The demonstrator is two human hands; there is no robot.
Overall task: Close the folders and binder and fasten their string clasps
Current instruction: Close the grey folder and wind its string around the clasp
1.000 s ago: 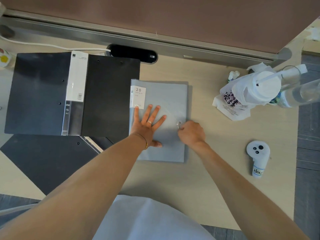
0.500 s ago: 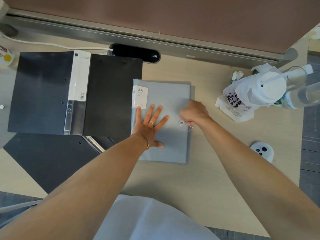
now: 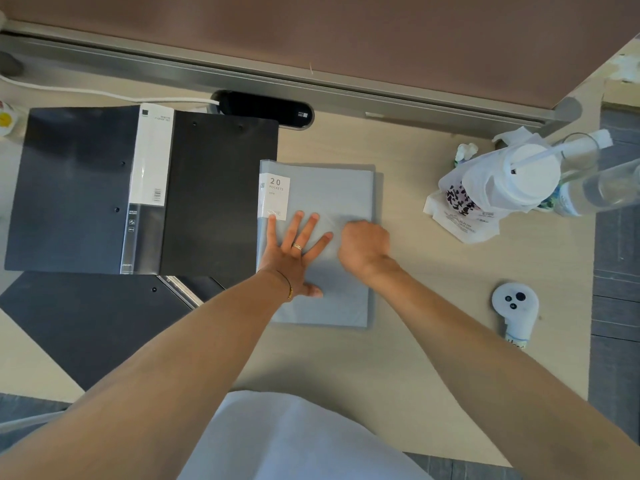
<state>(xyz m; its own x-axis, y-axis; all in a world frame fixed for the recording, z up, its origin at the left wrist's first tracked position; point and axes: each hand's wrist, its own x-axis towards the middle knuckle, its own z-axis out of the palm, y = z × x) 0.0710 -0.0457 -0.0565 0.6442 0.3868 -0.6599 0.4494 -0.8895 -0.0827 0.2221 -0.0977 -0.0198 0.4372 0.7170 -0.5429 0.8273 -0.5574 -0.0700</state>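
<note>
A closed grey-blue folder (image 3: 332,192) with a white "20 pockets" label lies at the desk's middle. My left hand (image 3: 294,252) presses flat on its cover, fingers spread. My right hand (image 3: 363,249) is curled over the folder's right edge where the clasp button sat; the button and string are hidden under it, so what it grips is unclear. To the left lies a black binder (image 3: 214,192) opened flat with a white spine label. Another open black folder (image 3: 86,323) lies below it, partly underneath.
A white drink cup in a plastic bag (image 3: 498,188) and a clear bottle (image 3: 602,188) stand at the right. A white controller (image 3: 516,306) lies near the right edge. A black cable port (image 3: 266,107) and white cable (image 3: 86,93) sit by the back rail.
My right hand circled the clasp: from below the button up to above it, then back down over it, now covering it. The left hand has stayed pressed on the cover.
</note>
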